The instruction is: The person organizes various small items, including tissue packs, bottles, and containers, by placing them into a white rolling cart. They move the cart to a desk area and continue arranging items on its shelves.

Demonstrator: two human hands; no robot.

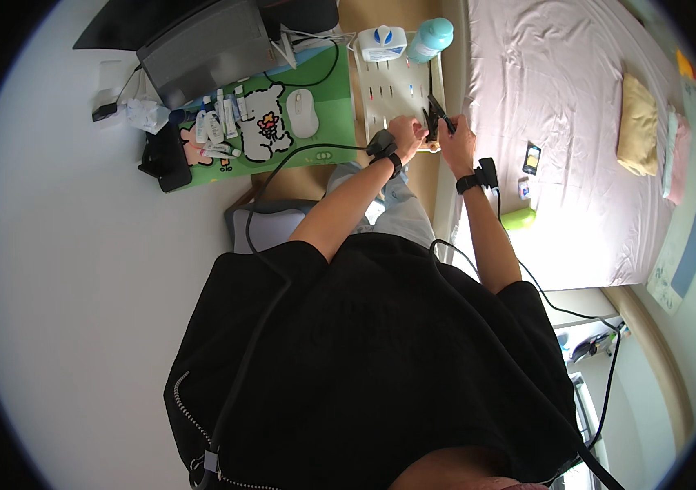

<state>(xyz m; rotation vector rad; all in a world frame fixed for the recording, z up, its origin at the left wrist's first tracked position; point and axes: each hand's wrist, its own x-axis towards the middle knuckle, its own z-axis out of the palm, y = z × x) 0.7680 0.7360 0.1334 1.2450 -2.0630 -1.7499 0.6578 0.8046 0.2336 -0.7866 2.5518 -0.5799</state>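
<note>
At the near right corner of a white perforated rack [398,78], my right hand [458,139] holds a slim black object [439,111], whose kind I cannot tell. My left hand [408,137] is just to the left, over the rack's near edge, fingers bent; whether it grips anything is not clear. Between the hands lie more dark items [430,125] on the rack. Both wrists wear black straps with cabled devices. At the rack's far end stand a white bottle with a blue cap [383,44] and a turquoise bottle [431,40].
Left of the rack, a green desk mat [341,92] bears a white mouse [302,113] and several tubes [219,119]; a laptop [210,49] is behind. The bed [559,79] on the right holds a phone [531,158], a green case [518,218] and a folded yellow cloth [637,125]. Black cables trail from both wrists.
</note>
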